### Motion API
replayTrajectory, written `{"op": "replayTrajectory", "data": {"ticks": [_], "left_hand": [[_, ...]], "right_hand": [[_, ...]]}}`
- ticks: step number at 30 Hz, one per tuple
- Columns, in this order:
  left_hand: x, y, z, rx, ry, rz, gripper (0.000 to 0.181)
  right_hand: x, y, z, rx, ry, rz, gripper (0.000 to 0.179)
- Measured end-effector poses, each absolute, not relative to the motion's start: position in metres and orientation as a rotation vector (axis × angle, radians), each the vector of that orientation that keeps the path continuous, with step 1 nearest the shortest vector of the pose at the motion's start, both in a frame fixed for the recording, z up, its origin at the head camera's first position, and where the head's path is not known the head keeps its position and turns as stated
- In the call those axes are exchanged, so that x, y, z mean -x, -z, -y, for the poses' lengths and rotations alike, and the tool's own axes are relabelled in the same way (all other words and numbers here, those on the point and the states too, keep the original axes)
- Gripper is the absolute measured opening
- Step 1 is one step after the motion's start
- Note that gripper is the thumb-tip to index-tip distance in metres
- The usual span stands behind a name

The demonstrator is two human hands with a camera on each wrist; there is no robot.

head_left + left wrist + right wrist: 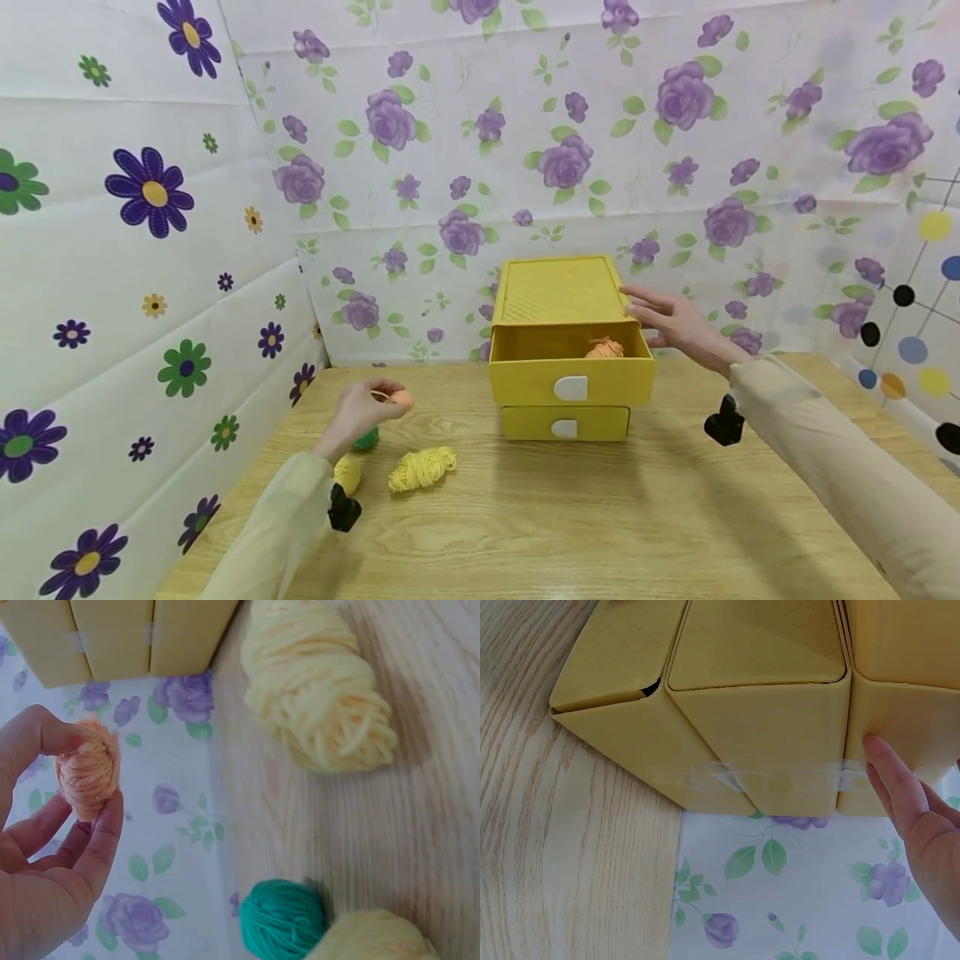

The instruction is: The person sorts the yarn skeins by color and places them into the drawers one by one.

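Observation:
Between thumb and fingertips, my left hand (363, 416) pinches a small orange yarn ball (88, 772), held up above the left part of the table. Below it lie a yellow yarn skein (422, 469), a green yarn ball (281, 919) and a yellow yarn ball (347, 475) partly hidden by my wrist. To the right stands a yellow drawer unit (562, 287). Its upper drawer (525, 383) is pulled out, with another orange yarn ball (605, 348) inside. My right hand (678, 327), fingers fairly straight, touches the unit's right side near the top.
A lower drawer (525, 423) with a white handle is pushed in. The unit stands on a wooden table (480, 533) near the back edge. Flower-patterned sheets (465, 167) hang behind and on the left, and a dotted sheet (915, 317) hangs on the right.

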State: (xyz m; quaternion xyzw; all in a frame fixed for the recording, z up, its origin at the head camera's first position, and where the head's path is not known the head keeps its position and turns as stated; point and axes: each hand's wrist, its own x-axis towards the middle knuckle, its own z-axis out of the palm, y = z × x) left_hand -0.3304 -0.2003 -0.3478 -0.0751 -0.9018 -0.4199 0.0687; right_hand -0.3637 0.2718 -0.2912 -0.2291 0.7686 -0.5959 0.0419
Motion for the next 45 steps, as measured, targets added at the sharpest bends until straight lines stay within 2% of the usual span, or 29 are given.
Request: {"op": "replayTrajectory", "data": {"ticks": [45], "left_hand": [[0.338,0.277,0.145,0.402,1.485,2.605,0.032]], "right_hand": [[0.364,0.292,-0.273,0.692,1.833,-2.338,0.059]]}}
